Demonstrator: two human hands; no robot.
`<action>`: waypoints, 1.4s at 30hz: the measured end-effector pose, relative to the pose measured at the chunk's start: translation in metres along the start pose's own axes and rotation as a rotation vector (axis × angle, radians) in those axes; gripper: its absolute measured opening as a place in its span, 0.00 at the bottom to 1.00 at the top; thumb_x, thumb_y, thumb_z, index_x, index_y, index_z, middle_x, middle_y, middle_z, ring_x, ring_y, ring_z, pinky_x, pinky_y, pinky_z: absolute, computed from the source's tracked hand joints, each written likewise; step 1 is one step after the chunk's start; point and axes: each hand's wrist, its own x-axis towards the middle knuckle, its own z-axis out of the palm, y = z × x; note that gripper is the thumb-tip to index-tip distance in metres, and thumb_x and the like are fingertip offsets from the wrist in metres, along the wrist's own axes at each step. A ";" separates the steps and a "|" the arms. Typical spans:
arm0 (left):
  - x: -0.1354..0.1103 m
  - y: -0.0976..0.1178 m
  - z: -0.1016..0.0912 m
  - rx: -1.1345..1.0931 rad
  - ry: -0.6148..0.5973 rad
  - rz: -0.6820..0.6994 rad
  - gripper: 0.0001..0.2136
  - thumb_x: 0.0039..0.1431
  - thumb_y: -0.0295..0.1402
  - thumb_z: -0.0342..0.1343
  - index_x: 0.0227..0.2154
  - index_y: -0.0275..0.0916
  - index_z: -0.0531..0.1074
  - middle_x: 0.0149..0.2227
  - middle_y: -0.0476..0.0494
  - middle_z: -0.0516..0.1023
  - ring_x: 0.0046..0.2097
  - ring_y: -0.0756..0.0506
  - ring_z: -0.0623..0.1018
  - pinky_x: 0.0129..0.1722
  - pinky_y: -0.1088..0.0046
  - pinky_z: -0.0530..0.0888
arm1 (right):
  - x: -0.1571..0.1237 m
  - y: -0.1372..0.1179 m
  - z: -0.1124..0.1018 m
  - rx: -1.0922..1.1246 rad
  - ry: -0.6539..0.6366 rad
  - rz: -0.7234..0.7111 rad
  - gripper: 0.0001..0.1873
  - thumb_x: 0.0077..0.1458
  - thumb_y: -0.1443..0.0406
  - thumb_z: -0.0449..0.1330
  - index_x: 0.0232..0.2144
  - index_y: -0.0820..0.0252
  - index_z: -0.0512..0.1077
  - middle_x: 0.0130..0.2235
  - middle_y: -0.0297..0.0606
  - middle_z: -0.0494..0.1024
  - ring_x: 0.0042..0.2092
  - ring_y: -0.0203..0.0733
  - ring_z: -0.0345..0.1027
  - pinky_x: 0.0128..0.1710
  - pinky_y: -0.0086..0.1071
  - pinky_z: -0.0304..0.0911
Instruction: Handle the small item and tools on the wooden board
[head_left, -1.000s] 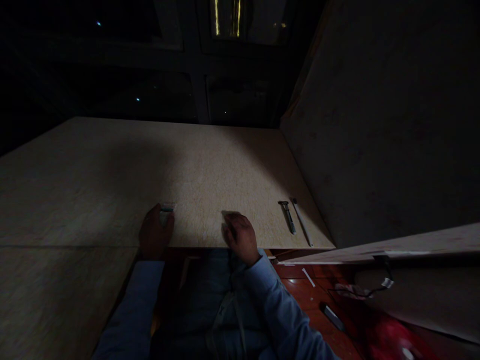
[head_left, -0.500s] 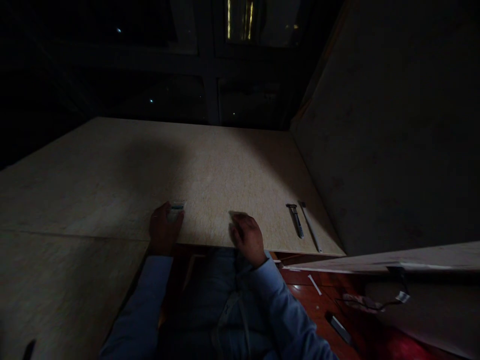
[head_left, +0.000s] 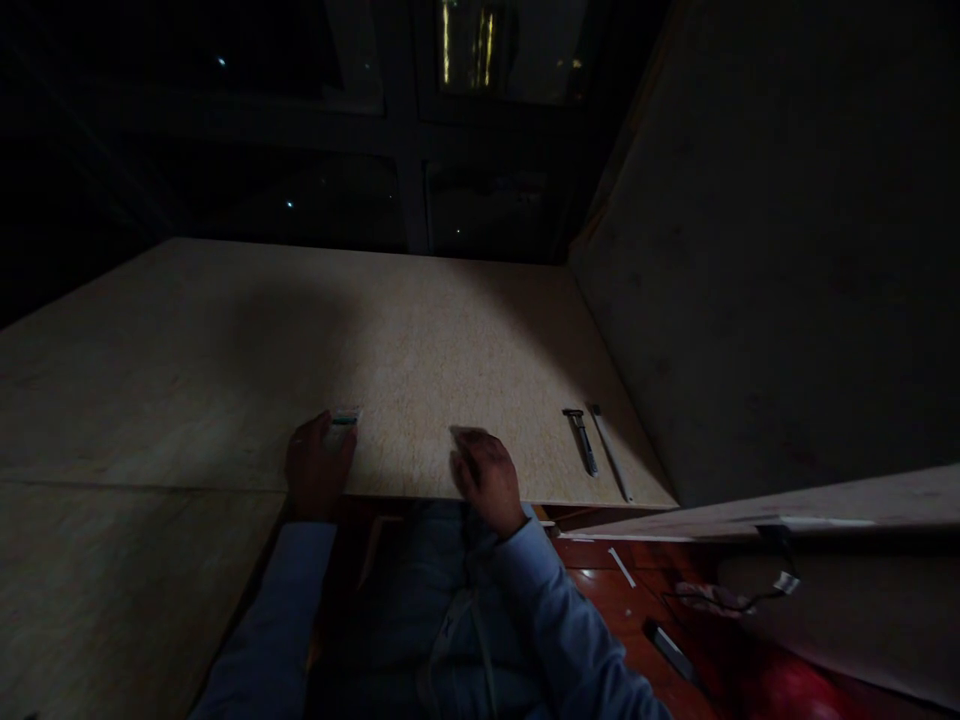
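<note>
Near the front edge of the pale tabletop point(head_left: 405, 350), my left hand point(head_left: 315, 472) has its thumb and fingers around a small flat pack point(head_left: 345, 420) with a pale top and a dark green band. The pack lies on the table, its lower part dim between the fingers. My right hand point(head_left: 489, 480) rests at the table edge to the right, fingers curled together. What it holds, if anything, is too dark to make out. Further right lie a razor point(head_left: 581, 442) with a dark handle and a toothbrush point(head_left: 613, 452) with a pale handle, side by side.
A dark wall point(head_left: 750, 280) borders the table on the right, and a dark window point(head_left: 337, 190) stands behind it. On the reddish floor are a white strip point(head_left: 622, 567), a dark grey object point(head_left: 671, 648) and a cable point(head_left: 750, 605).
The whole view has shifted slightly, so everything appears a little further left. Both hands keep nearly the same place on the table, and the razor and toothbrush lie as before.
</note>
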 end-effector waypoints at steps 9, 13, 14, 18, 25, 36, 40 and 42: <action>0.002 0.003 -0.001 -0.004 0.015 -0.007 0.22 0.52 0.46 0.58 0.44 0.35 0.75 0.46 0.32 0.78 0.53 0.32 0.75 0.55 0.50 0.72 | -0.006 0.000 -0.015 0.262 0.087 0.053 0.16 0.64 0.62 0.54 0.52 0.56 0.73 0.49 0.45 0.80 0.52 0.47 0.71 0.53 0.43 0.68; 0.004 0.003 -0.001 -0.018 -0.012 -0.028 0.22 0.51 0.47 0.59 0.44 0.36 0.75 0.46 0.33 0.78 0.52 0.33 0.76 0.53 0.51 0.72 | -0.022 0.007 -0.043 0.271 0.176 0.131 0.14 0.64 0.62 0.55 0.50 0.54 0.73 0.49 0.44 0.79 0.52 0.46 0.72 0.52 0.43 0.68; 0.004 0.003 -0.001 -0.024 -0.011 -0.027 0.22 0.51 0.47 0.59 0.44 0.37 0.75 0.46 0.34 0.78 0.52 0.33 0.76 0.53 0.52 0.72 | -0.026 0.011 -0.053 0.241 0.201 0.151 0.14 0.64 0.62 0.55 0.50 0.54 0.73 0.49 0.44 0.79 0.52 0.46 0.72 0.53 0.43 0.68; 0.003 0.003 0.000 -0.041 0.013 -0.006 0.20 0.52 0.47 0.59 0.42 0.37 0.76 0.46 0.34 0.79 0.52 0.33 0.76 0.53 0.51 0.72 | -0.035 0.046 -0.103 0.019 0.348 0.261 0.17 0.62 0.59 0.55 0.51 0.56 0.73 0.52 0.47 0.77 0.52 0.49 0.71 0.49 0.43 0.69; 0.001 0.006 -0.002 -0.116 0.049 0.006 0.19 0.54 0.47 0.58 0.41 0.39 0.76 0.47 0.36 0.79 0.52 0.34 0.76 0.54 0.53 0.73 | -0.032 0.108 -0.172 -0.399 0.271 0.581 0.22 0.56 0.57 0.55 0.47 0.64 0.76 0.41 0.51 0.80 0.42 0.51 0.73 0.40 0.39 0.68; -0.001 0.006 -0.003 -0.166 0.070 0.010 0.18 0.55 0.47 0.58 0.41 0.38 0.76 0.44 0.37 0.79 0.48 0.36 0.77 0.51 0.56 0.74 | -0.012 0.096 -0.157 -0.453 0.012 0.612 0.17 0.62 0.59 0.53 0.41 0.61 0.78 0.41 0.50 0.81 0.42 0.49 0.77 0.39 0.33 0.64; -0.002 0.005 -0.003 -0.167 0.067 0.027 0.19 0.57 0.46 0.58 0.43 0.36 0.77 0.46 0.34 0.79 0.50 0.36 0.77 0.52 0.56 0.74 | -0.003 0.089 -0.149 -0.474 -0.019 0.582 0.17 0.60 0.58 0.57 0.46 0.60 0.77 0.44 0.50 0.80 0.41 0.48 0.77 0.38 0.33 0.64; -0.003 0.002 -0.001 -0.174 0.054 0.029 0.20 0.57 0.45 0.58 0.44 0.36 0.77 0.47 0.33 0.79 0.50 0.36 0.78 0.52 0.57 0.74 | 0.003 0.086 -0.146 -0.490 -0.052 0.578 0.17 0.59 0.59 0.59 0.47 0.60 0.77 0.44 0.50 0.81 0.41 0.48 0.77 0.37 0.32 0.64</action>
